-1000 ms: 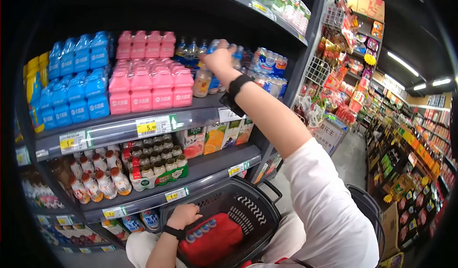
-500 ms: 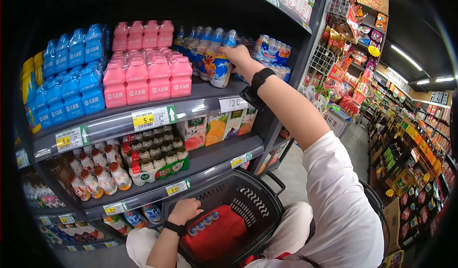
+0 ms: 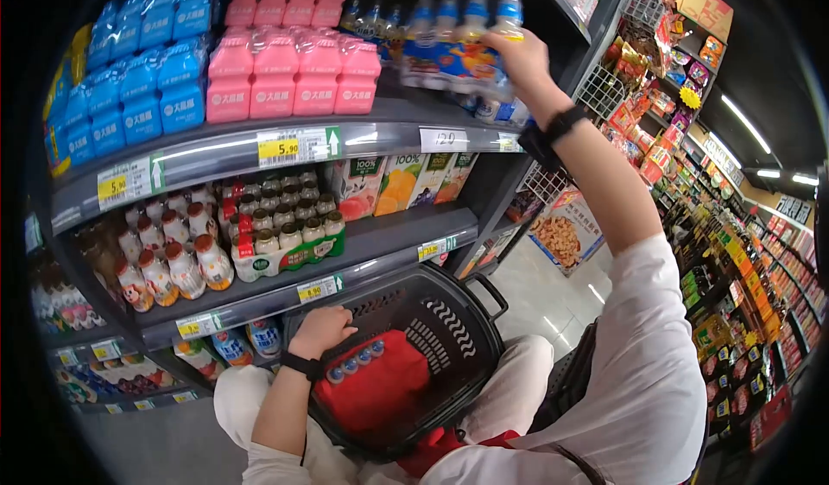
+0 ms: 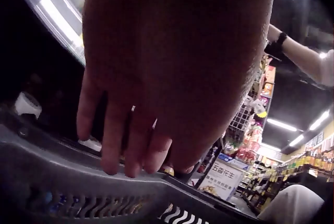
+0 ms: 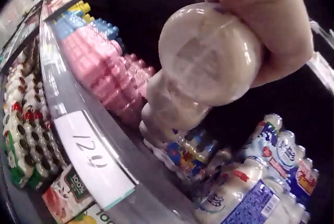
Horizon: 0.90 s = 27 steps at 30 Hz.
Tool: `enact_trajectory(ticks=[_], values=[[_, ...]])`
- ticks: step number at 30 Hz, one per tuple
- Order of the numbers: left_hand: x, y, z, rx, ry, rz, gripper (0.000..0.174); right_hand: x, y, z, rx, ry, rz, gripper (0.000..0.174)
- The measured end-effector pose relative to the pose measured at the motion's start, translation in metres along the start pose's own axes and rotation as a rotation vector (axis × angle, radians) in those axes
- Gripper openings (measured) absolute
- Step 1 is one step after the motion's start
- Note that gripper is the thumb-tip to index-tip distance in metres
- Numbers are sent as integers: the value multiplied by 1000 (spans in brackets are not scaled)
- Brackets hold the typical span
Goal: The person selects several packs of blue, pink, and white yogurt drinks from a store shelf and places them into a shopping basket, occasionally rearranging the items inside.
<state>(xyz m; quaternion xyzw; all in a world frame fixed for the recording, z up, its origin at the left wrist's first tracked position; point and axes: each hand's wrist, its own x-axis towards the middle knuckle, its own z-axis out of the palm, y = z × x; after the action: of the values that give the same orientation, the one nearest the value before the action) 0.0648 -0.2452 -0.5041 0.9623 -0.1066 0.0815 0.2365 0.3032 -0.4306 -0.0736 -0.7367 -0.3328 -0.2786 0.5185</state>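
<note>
My right hand [image 3: 522,63] grips the top of the end bottle in a wrapped pack of drink bottles [image 3: 442,60]. The pack has blue caps and a blue cartoon wrap, and hangs tilted over the shelf's front part. From below, the right wrist view shows the pale base of a bottle [image 5: 209,52], with the fingers [image 5: 274,20] bent round its upper side. My left hand [image 3: 319,331] rests at the left side of a black shopping basket [image 3: 496,347], its fingers [image 4: 112,146] loosely extended. A red item [image 3: 380,390] and several small round-topped containers [image 3: 356,361] lie inside the basket.
Pink bottle packs [image 3: 289,83] and blue ones [image 3: 142,96] fill the shelf's left part. White bottle packs [image 5: 235,192] stand near the held pack. Below are juice cartons [image 3: 397,183] and small bottles [image 3: 285,226]. A shelf post and wire baskets [image 3: 602,92] border the right.
My right hand first reached to the back of the shelf, then took hold of the blue-capped bottle pack and drew it forward and up. My left hand stays at the basket.
</note>
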Motion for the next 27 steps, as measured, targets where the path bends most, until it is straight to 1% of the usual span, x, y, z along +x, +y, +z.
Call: enact_trajectory(ticks=[1,2,3,4,5,6,7,8,9,10,11,12,14,15,16,18,19,20,22,24,25,26,27], values=[[2,2,0,-14,-2,5,22,-21,-12,-15,-38,36,-18,27],[5,5,-1,-33,-3,29,23,-33,-7,-31,94,39,-28,24],[7,10,-3,-91,2,63,23,-58,-12,-42,187,98,-25,21],[9,17,-6,-147,8,98,23,-84,-9,-54,319,178,-18,25],[11,28,-14,-227,11,129,21,-111,1,-65,388,262,-13,24],[14,33,-10,-300,23,161,21,-142,13,-80,432,282,-5,23],[19,36,-5,-365,41,190,20,-182,2,-84,501,282,12,24],[24,39,-4,-424,56,219,19,-216,-5,-89,588,305,72,30],[26,49,-7,-557,91,193,18,-246,-1,-98,591,327,59,39],[26,59,-9,-692,117,163,17,-274,17,-116,617,229,78,49],[28,60,-10,-957,-23,100,24,-295,-2,-110,558,276,70,55],[27,59,-11,-1105,9,166,29,-311,-5,-116,528,210,156,62],[27,65,-11,-1422,67,301,42,-336,-4,-120,299,88,225,63],[27,63,-14,-1494,-17,349,56,-342,-7,-118,234,-17,277,61],[24,64,-11,-1544,-21,317,65,-346,-9,-113,169,-122,324,59],[13,73,-13,-1571,-73,253,70,-359,8,-102,107,-267,346,55],[9,66,-7,-1439,-153,82,71,-361,13,-95,35,-330,293,55],[5,67,-2,-1361,-161,-55,63,-363,18,-87,-32,-396,234,55],[4,81,3,-1416,51,-73,53,-366,34,-72,86,-438,287,55],[1,82,7,-1437,124,-192,46,-365,48,-62,144,-493,382,55],[-1,80,14,-1426,221,-243,41,-360,54,-56,201,-519,428,56],[1,74,19,-1444,253,-206,40,-358,69,-52,187,-563,416,56],[-1,78,12,-1378,283,-238,39,-353,79,-48,202,-629,460,57]])
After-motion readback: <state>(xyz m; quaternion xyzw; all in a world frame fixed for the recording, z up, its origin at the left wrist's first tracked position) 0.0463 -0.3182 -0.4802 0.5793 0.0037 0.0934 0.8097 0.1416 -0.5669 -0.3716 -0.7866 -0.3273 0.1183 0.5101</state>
